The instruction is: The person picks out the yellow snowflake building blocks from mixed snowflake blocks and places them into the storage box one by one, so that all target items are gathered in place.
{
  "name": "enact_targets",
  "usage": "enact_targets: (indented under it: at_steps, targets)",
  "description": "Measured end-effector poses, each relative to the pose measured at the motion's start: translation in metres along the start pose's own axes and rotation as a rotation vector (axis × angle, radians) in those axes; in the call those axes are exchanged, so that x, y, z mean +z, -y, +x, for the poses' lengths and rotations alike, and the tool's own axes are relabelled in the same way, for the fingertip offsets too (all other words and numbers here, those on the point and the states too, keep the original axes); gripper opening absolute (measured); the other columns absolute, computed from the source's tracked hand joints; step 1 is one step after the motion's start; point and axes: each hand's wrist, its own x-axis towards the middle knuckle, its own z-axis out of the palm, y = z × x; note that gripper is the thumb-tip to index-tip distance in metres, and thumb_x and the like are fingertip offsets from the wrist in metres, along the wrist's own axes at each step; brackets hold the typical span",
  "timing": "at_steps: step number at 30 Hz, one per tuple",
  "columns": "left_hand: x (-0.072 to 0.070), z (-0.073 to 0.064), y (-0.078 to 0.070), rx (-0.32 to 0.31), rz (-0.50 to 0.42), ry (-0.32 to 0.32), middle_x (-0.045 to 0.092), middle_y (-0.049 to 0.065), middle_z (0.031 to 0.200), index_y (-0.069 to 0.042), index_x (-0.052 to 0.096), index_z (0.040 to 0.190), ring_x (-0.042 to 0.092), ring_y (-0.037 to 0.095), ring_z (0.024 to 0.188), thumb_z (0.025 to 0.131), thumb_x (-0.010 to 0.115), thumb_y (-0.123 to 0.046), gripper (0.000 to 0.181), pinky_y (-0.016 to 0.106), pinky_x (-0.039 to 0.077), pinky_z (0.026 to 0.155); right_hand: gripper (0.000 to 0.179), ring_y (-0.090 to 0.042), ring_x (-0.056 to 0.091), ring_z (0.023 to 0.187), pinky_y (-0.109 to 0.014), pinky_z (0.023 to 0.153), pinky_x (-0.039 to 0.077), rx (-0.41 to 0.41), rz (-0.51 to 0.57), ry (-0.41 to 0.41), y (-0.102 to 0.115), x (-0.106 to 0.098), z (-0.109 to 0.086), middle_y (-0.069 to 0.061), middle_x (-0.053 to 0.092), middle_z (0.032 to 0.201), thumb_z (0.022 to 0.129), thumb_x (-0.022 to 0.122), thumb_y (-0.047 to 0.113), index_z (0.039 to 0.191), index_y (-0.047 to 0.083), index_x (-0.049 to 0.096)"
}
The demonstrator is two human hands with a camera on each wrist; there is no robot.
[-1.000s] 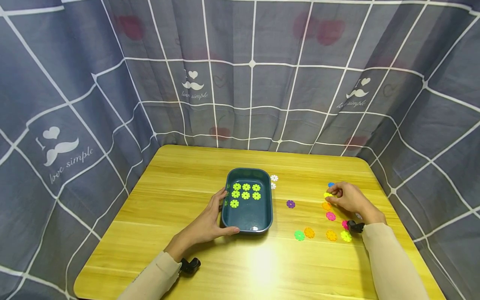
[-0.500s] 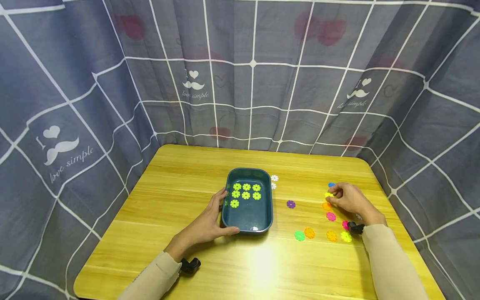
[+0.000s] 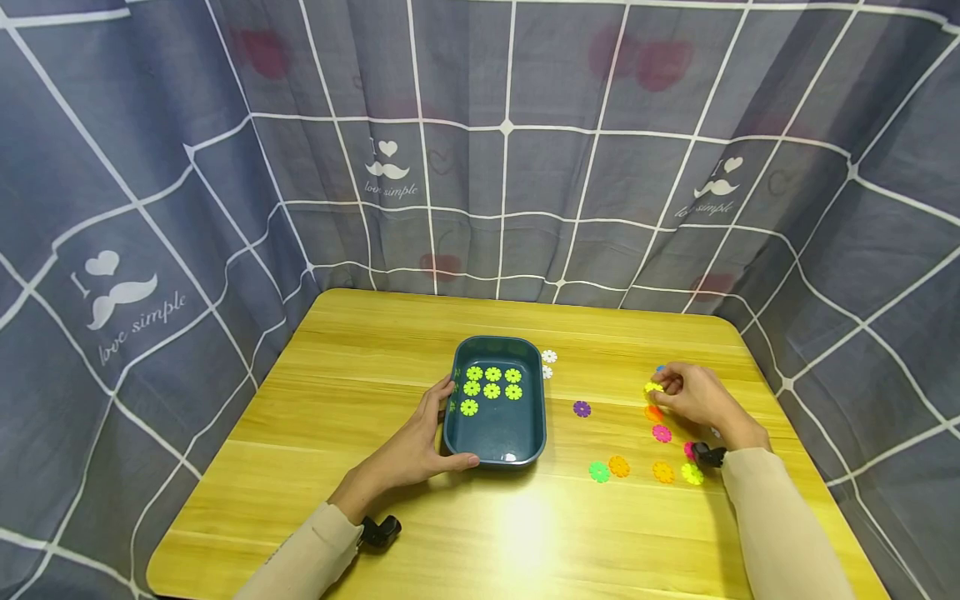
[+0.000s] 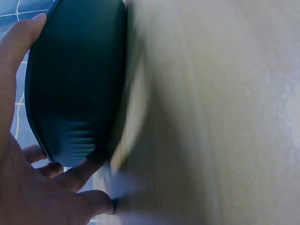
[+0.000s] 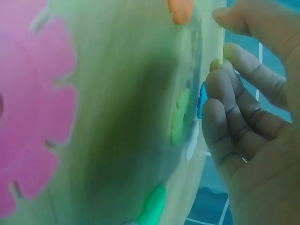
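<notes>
A dark teal plastic tray (image 3: 495, 437) stands mid-table, with several yellow-green snowflake discs (image 3: 492, 375) laid in rows inside it. My left hand (image 3: 408, 446) grips the tray's near left corner, thumb at the near rim and fingers along the left side; the left wrist view shows the thumb on the rim of the tray (image 4: 77, 84). At the right, my right hand (image 3: 701, 396) pinches a yellow snowflake disc (image 3: 653, 388) between thumb and fingertips. In the right wrist view that snowflake disc (image 5: 221, 44) is seen edge-on, off the table.
Around the right hand lie loose discs: blue (image 3: 661, 368), orange (image 3: 654, 413), pink (image 3: 662, 433), and yellow (image 3: 692, 473). A purple disc (image 3: 582, 408) and a green disc (image 3: 599, 472) lie nearer the tray. White discs (image 3: 549, 356) touch or sit beside its right side. A grey curtain (image 3: 465, 167) surrounds the table.
My right hand has lifted the yellow disc slightly and shifted a little left with it. The left hand and tray have stayed put.
</notes>
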Motion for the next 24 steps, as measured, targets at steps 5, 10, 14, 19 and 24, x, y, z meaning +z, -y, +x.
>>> enact_targets:
  at_steps: [5,10,14,19,24]
  targets:
    - [0.000,0.000,0.000,-0.001,0.008,-0.001,0.010,0.010,0.197,-0.011,0.016,0.184,0.035,0.046,0.176,0.092,0.097,-0.063,0.133,0.073,0.043,0.135,0.025,-0.009,0.064,0.082,-0.025,0.076,0.054,-0.027,-0.001,-0.010,0.005,0.000,0.001,-0.001,0.077,0.093,0.099,0.093,0.020,0.118,0.007,0.086]
    - [0.000,0.000,-0.001,-0.002,0.007,0.003,0.010,0.011,0.197,-0.010,0.015,0.185,0.035,0.046,0.176,0.093,0.097,-0.062,0.134,0.072,0.043,0.136,0.028,-0.006,0.064,0.080,-0.024,0.075,0.056,-0.081,0.000,-0.031,0.009,0.001,0.002,0.001,0.079,0.092,0.099,0.093,0.018,0.123,0.006,0.088]
    - [-0.001,0.000,-0.001,-0.003,0.007,0.003,0.011,0.012,0.197,-0.009,0.015,0.185,0.035,0.046,0.176,0.093,0.097,-0.062,0.134,0.072,0.043,0.136,0.029,-0.004,0.064,0.080,-0.024,0.075,0.057,-0.108,0.004,-0.033,0.015,0.002,0.003,0.001,0.080,0.093,0.099,0.093,0.017,0.125,0.006,0.089]
    - [0.000,0.000,0.000,-0.002,0.010,0.003,0.011,0.011,0.197,-0.009,0.016,0.185,0.035,0.046,0.176,0.093,0.096,-0.063,0.133,0.072,0.042,0.136,0.029,-0.004,0.060,0.078,-0.024,0.072,0.053,-0.140,-0.010,-0.030,0.023,0.002,0.004,0.003,0.077,0.090,0.101,0.092,0.016,0.127,0.004,0.088]
    - [0.000,0.000,-0.001,-0.005,0.008,0.004,0.011,0.011,0.197,-0.010,0.015,0.185,0.036,0.046,0.176,0.092,0.096,-0.063,0.134,0.072,0.043,0.136,0.029,-0.004,0.060,0.079,-0.024,0.072,0.052,-0.170,-0.019,-0.035,0.031,0.002,0.005,0.003,0.075,0.090,0.101,0.091,0.015,0.127,0.003,0.088]
